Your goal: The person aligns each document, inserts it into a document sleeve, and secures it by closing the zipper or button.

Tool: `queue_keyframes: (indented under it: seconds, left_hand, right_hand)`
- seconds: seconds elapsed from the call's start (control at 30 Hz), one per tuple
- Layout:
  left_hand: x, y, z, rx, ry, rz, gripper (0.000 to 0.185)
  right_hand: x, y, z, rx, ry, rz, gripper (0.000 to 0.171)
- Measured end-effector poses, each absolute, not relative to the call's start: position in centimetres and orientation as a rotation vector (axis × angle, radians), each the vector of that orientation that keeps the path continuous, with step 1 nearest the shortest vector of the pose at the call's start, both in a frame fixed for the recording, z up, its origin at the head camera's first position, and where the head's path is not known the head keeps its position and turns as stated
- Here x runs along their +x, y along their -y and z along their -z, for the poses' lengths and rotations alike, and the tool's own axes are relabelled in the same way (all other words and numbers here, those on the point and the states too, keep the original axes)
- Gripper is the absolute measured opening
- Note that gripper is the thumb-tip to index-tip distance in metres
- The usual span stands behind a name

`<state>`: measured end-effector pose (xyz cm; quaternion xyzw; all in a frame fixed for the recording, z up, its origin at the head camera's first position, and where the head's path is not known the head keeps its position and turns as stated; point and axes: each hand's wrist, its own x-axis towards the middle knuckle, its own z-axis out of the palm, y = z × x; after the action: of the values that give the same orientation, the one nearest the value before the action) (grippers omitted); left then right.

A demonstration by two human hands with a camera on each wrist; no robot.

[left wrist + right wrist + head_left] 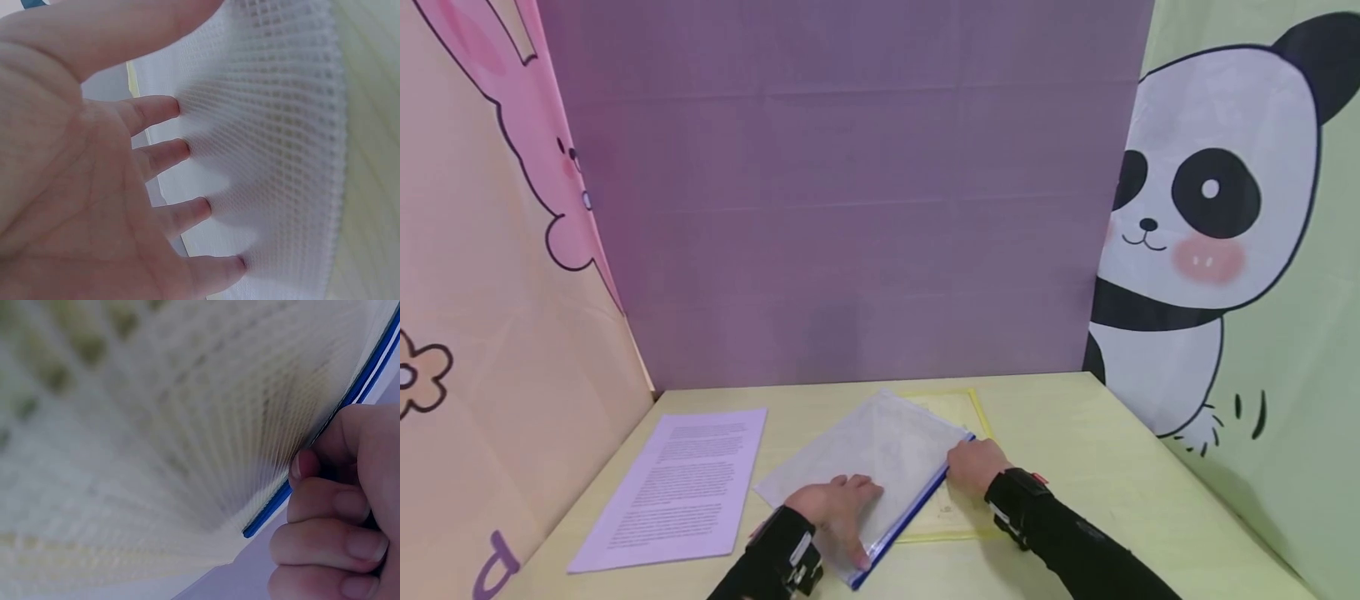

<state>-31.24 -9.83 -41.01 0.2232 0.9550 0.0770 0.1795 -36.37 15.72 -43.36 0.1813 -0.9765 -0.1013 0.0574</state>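
Observation:
A white mesh zipper pouch (pixel 887 450) with a blue zipper edge (pixel 917 510) lies slanted on the table. My left hand (pixel 841 507) spreads over its lower part, thumb down by the blue edge; the left wrist view has the straight fingertips (pixel 199 206) pressing into the mesh (pixel 281 137). Near the upper right end of the zipper, my right hand (pixel 976 465) pinches the blue edge between thumb and curled forefinger. In the right wrist view the blue zipper strip (pixel 270 509) runs past that hand (pixel 344 512); whatever lies inside the pinch is hidden.
Partly under the white pouch is a yellow-edged pouch (pixel 973 408). A printed sheet of paper (pixel 677 487) lies to the left on the pale table (pixel 1097 483). A purple cloth (pixel 850 208) hangs behind, with cartoon-printed sheets (pixel 1262 350) at both sides.

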Motion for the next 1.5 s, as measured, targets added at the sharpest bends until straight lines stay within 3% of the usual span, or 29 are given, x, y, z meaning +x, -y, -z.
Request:
queue_keyframes:
  seconds: [1.5]
  left_hand:
    - [-31.0, 9.9, 40.9, 0.677, -2.716, -0.156, 0.098]
  right_hand:
    - [-39.7, -19.6, 44.0, 0.412, 3.002, 0.125, 0.027]
